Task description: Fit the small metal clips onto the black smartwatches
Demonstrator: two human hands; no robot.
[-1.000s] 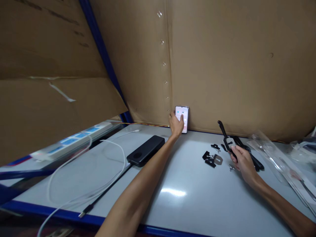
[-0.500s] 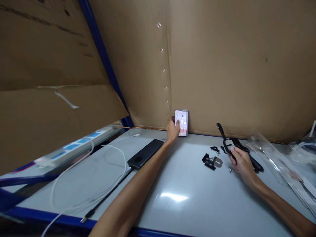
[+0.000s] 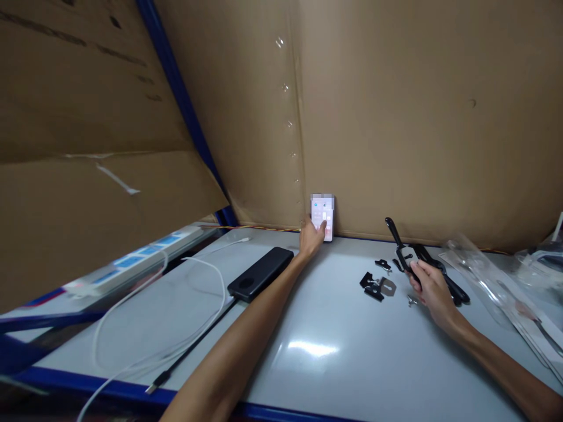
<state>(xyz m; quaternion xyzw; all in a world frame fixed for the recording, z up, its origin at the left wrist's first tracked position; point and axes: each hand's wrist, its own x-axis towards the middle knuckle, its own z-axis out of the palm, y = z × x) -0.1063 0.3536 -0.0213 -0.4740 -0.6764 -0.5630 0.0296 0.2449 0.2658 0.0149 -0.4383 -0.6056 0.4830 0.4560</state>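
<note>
Phone [image 3: 322, 218] upright at the very back of the table [image 3: 334, 375], leaning on the cardboard wall [image 3: 417, 117], screen lit (what's on it is too blurred to read). The left hand [image 3: 311, 239] is right up against it, loose and gripping nothing, with one fingertip on the lower part of the screen and the rest of the hand by the phone's left edge.

Over to the right, the right hand [image 3: 428, 287] is curled around a black metal bracket [image 3: 402, 249]; one long arm of it pokes out toward the wall, and the other end runs past the fingers to the right. Just left of that hand is a cluster of small black parts [image 3: 373, 285] on the tabletop, near the fingers but apart from them.

Between the two forearms there's a wide bare stretch of white surface, all the way down to the blue front edge [image 3: 109, 387]. Left of the left forearm, a black power bank [image 3: 260, 274] lies at an angle, just beside the wrist. A black cable [image 3: 193, 346] runs from it toward the front edge, and a white cable [image 3: 224, 290] loops alongside. Clear plastic bags [image 3: 488, 275] crowd the far right side. A white power strip [image 3: 132, 261] sits beyond the table's left edge.
</note>
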